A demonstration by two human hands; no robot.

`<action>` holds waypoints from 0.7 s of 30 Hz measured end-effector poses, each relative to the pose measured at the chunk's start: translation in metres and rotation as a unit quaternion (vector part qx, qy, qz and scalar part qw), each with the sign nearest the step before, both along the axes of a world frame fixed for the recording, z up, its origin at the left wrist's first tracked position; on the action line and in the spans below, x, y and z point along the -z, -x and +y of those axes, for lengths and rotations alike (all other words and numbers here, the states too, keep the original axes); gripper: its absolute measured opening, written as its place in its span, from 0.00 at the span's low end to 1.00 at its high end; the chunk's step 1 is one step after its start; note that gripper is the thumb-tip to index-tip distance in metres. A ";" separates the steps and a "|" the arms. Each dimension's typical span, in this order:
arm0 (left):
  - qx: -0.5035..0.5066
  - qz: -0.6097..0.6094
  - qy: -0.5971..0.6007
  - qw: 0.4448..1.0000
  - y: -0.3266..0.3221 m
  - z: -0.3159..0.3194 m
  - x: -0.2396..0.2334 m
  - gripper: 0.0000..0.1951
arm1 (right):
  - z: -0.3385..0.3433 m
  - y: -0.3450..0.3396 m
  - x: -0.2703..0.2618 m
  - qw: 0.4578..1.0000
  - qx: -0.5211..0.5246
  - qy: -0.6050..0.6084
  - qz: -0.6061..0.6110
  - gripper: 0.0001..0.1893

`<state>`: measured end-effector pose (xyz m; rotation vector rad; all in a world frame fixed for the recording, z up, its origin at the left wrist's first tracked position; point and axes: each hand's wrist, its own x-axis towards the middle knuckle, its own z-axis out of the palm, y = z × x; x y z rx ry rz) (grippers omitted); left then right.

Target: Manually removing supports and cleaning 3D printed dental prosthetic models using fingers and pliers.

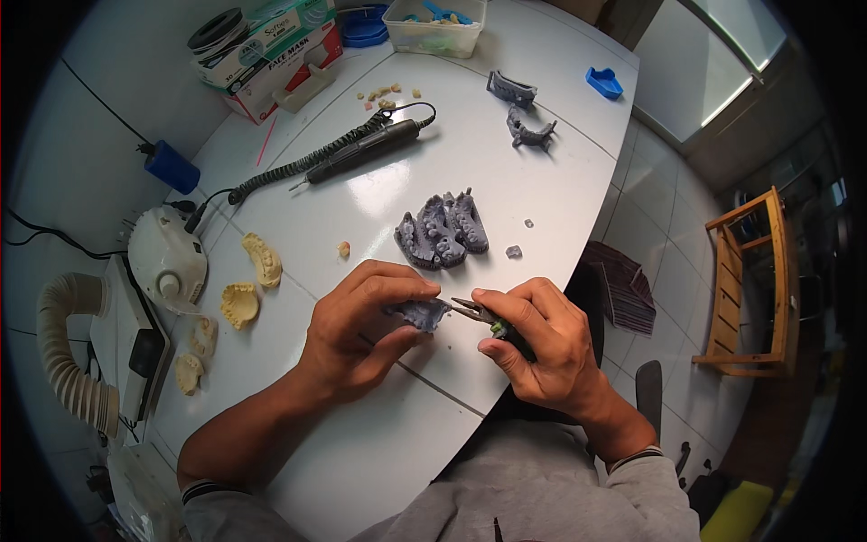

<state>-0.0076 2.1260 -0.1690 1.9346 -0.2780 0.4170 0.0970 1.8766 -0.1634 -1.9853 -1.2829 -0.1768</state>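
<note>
My left hand (pixel 369 325) pinches a grey resin dental model (pixel 421 314) between thumb and fingers; the fingers cover part of it. My right hand (pixel 545 339) grips needle-nose pliers (pixel 477 311) with dark and green handles. Their slim jaws point left and look slightly parted, with the tips at the model's right edge; I cannot tell whether they touch it. Just beyond my hands stands a cluster of grey dental models (pixel 441 232). Two small grey fragments lie to its right, one of them a chip (pixel 514 252). A small tooth-coloured piece (pixel 344 249) rests beyond my left hand.
A rotary handpiece (pixel 366 150) with a coiled cord lies across the table (pixel 325 433). Yellowish plaster casts (pixel 240 305) and a white control unit (pixel 168 254) are at left. More grey models (pixel 530 129), a plastic tub (pixel 435 30) and mask boxes (pixel 278 61) stand farther back.
</note>
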 end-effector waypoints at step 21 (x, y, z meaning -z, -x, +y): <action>-0.027 0.058 0.212 0.975 0.007 -0.018 -0.012 0.24 | -0.003 0.005 0.007 0.998 0.017 0.002 -0.060 0.24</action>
